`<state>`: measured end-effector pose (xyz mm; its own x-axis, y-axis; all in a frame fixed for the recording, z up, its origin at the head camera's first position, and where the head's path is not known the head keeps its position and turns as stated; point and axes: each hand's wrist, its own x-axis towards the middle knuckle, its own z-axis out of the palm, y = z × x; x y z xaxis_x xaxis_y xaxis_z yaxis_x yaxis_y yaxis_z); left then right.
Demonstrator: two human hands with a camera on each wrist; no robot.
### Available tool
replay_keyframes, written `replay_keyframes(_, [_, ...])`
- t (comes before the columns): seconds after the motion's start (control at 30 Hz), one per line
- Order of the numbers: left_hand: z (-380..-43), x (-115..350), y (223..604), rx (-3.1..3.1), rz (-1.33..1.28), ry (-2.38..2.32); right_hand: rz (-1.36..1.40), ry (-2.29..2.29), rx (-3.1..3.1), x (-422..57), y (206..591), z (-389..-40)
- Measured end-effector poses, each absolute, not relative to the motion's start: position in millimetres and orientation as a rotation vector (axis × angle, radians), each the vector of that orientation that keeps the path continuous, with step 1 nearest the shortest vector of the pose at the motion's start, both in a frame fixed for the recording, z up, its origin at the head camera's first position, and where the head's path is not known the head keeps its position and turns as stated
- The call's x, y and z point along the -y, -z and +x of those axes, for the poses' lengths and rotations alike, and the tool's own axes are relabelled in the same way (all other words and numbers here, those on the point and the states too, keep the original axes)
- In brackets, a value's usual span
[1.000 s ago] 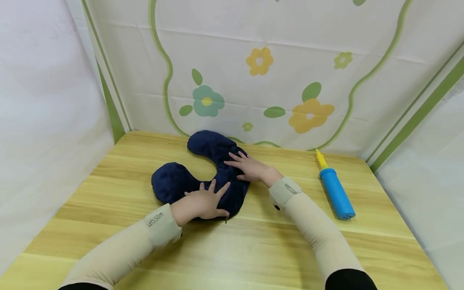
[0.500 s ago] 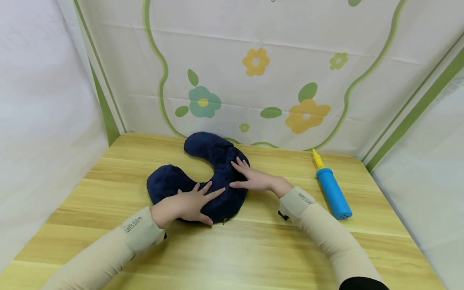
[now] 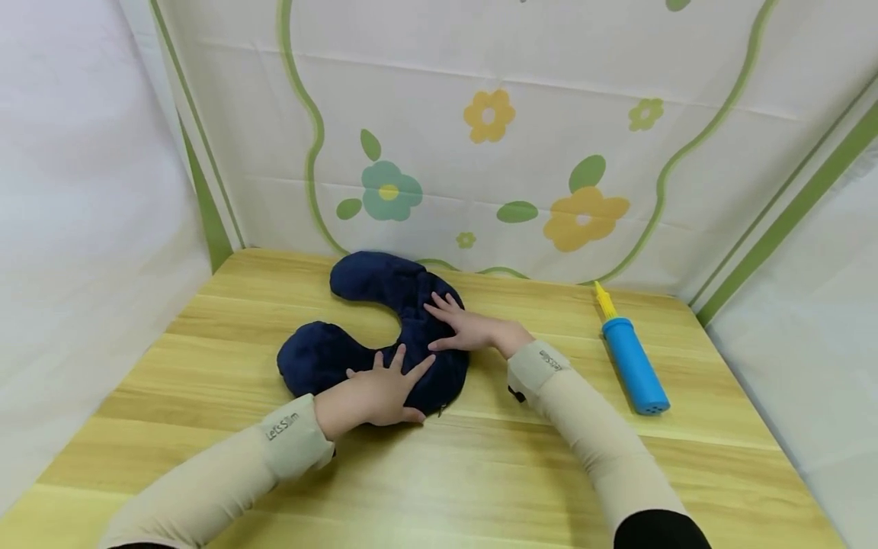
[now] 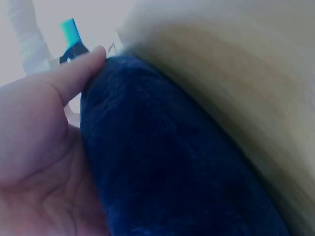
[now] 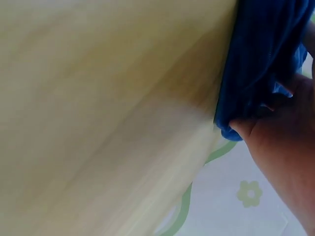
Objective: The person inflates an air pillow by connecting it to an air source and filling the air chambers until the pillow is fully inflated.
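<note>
A dark navy plush neck pillow (image 3: 318, 358) lies flat on the wooden table, its U opening toward the left. My left hand (image 3: 380, 393) rests on the near arm of the U, fingers spread, thumb at the front edge close to a small zipper pull (image 3: 442, 410). On the curved right end my right hand (image 3: 469, 328) lies with straight, spread fingers. In the left wrist view the palm and thumb press along the side of the pillow (image 4: 162, 147). The right wrist view has the hand (image 5: 280, 132) against the pillow's edge (image 5: 256, 59).
To the right on the table (image 3: 453, 488) lies a blue hand pump (image 3: 636, 366) with a yellow nozzle (image 3: 605, 300) toward the back. A white flowered cloth (image 3: 439, 137) stands behind the table, and white sheets (image 3: 89, 168) hang at both sides.
The pillow has shifted slightly and its far arm has swung left. Both hands stay on it with fingers spread, sliding a little over the fabric. The pump lies as before.
</note>
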<state>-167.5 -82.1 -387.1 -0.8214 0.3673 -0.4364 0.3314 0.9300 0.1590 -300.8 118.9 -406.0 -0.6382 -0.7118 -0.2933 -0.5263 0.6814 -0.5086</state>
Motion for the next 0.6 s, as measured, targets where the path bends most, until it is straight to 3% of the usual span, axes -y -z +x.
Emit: replay_keyframes(0.6, [-167, 59, 390, -2.681, 0.449, 0.003, -1.055, 0.356, -2.452, -105, 406, -319])
